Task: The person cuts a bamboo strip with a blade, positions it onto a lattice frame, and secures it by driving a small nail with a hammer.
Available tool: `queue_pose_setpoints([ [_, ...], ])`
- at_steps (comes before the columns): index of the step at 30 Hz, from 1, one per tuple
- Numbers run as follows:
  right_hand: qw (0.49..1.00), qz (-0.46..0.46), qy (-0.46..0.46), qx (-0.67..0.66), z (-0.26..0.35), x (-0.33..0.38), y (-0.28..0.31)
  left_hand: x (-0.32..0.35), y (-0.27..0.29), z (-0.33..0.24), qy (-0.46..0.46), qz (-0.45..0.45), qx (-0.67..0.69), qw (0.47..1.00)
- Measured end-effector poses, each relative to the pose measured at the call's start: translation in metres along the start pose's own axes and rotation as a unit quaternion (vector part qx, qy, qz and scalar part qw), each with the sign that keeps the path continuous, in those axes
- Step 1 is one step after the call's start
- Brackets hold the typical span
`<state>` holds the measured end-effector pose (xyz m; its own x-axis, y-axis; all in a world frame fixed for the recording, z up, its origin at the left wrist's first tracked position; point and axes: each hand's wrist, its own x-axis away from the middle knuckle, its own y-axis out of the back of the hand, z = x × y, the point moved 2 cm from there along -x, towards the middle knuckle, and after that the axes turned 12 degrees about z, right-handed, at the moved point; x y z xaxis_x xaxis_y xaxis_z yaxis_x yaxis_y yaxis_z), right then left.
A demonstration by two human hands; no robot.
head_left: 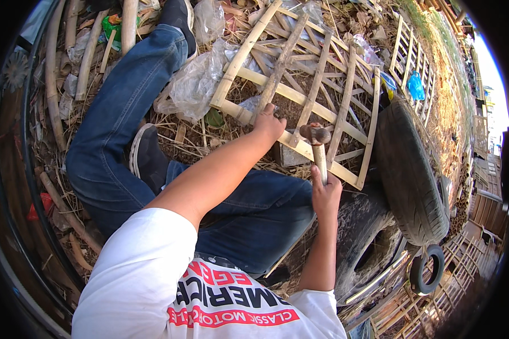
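Observation:
A bamboo lattice (343, 107) of crossed slats lies before me, its near rail running from my left hand toward the tire. My left hand (270, 122) is closed round the lower end of one slat, where it meets that rail. Whether a nail is also pinched there, I cannot make out. In my right hand (326, 195), a hammer (319, 155) with a pale handle and a rusty head is gripped with the thumb along the handle. The hammer head is over the near rail, to the right of my left hand. A block (291, 155) sits under the rail.
A worn black tire (410, 169) stands close at the right, with a smaller tire (427, 270) beyond. Crumpled clear plastic (195, 82) lies near my shoes. Bamboo poles (54, 79) lie at the left. Another lattice (410, 53) is at the far right.

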<state>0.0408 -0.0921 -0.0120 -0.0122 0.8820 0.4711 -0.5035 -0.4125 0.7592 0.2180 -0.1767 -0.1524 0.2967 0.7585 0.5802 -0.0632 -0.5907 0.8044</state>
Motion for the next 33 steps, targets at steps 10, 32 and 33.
queue_pose_setpoints([
  [10, 0.998, 0.006, -0.039, 0.054, -0.005, -0.006, -0.012, 0.003, 0.008, 0.001, 0.002, 0.054, 0.007, 0.998],
  [32, 0.997, -0.052, 0.056, 0.001, 0.018, 0.020, 0.013, 0.000, 0.002, -0.002, -0.005, 0.027, 0.000, 1.000],
  [33, 0.995, -0.061, 0.082, -0.016, 0.022, 0.023, 0.018, 0.000, 0.001, 0.000, -0.005, 0.025, 0.007, 1.000],
])
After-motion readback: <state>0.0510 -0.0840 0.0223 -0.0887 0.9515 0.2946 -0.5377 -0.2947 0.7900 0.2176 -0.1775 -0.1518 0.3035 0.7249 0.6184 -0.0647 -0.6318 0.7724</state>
